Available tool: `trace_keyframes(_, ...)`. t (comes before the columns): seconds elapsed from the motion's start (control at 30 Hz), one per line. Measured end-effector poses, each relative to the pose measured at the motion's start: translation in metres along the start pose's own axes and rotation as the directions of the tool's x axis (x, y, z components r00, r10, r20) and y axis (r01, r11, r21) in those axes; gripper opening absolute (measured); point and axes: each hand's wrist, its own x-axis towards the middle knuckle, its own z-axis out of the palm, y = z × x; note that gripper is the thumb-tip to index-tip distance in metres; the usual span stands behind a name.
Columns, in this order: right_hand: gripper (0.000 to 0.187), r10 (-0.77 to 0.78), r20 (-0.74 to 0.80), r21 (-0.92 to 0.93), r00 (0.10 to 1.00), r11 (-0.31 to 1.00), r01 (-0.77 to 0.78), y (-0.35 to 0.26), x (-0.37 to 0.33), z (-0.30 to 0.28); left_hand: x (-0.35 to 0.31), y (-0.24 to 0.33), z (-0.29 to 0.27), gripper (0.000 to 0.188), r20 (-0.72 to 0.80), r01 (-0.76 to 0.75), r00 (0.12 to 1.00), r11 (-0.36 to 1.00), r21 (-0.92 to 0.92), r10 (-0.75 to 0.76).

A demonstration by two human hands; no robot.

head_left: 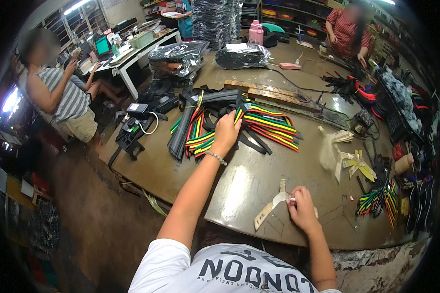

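My left hand (227, 131) reaches forward over the table, its fingers closed on a bundle of striped straps (274, 126) in black, red, yellow and green. More of these straps (200, 141) fan out left of the hand, beside a dark grey rolled strip (182, 129). Near the front edge my right hand (303, 209) pinches a small white piece (293, 199) that looks like chalk. Under and beside those fingers lies a pale, Y-shaped template (269, 210) with writing on it. Thin outlines are drawn on the tabletop around it.
Wooden bars (274, 95) lie behind the straps. Plastic-wrapped packs (178, 58), a pink bottle (255, 33) and a black device (138, 110) with a white cable stand farther back. At right are pale templates (335, 146) and another strap bundle (378, 202). Other people are nearby.
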Motion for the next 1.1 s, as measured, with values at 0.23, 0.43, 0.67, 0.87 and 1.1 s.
trace_keyframes(0.23, 0.019, -0.024, -0.080, 0.031, 0.996, 0.999, 0.026, -0.012, -0.012, 0.012, 0.007, 0.059, -0.026, 0.041, 0.151, 0.181, 0.983, 0.746, -0.641, -0.108)
trace_keyframes(0.43, 0.020, -0.113, -0.044, 0.014, 0.993, 0.993, 0.114, -0.034, -0.020, 0.017, -0.078, 0.063, -0.055, 0.036, 0.408, 0.145, 0.913, 0.911, -0.386, 0.028)
trace_keyframes(0.67, 0.019, -0.049, -0.117, 0.234, 0.992, 0.969, 0.075, -0.055, -0.005, 0.019, -0.123, 0.078, -0.084, 0.025, 0.688, 0.458, 0.724, 0.718, -0.525, 0.041)
trace_keyframes(0.87, 0.017, -0.114, -0.058, 0.302, 0.992, 0.945, 0.127, -0.045, 0.026, -0.015, -0.112, 0.100, -0.093, 0.024, 0.744, 0.628, 0.646, 0.434, -0.646, 0.172)
trace_keyframes(1.1, 0.022, 0.217, 0.219, 0.027, 0.951, 0.973, -0.229, -0.018, 0.000, -0.075, -0.088, 0.099, -0.081, 0.048, 0.564, 0.468, 0.700, 0.316, -0.826, 0.438)
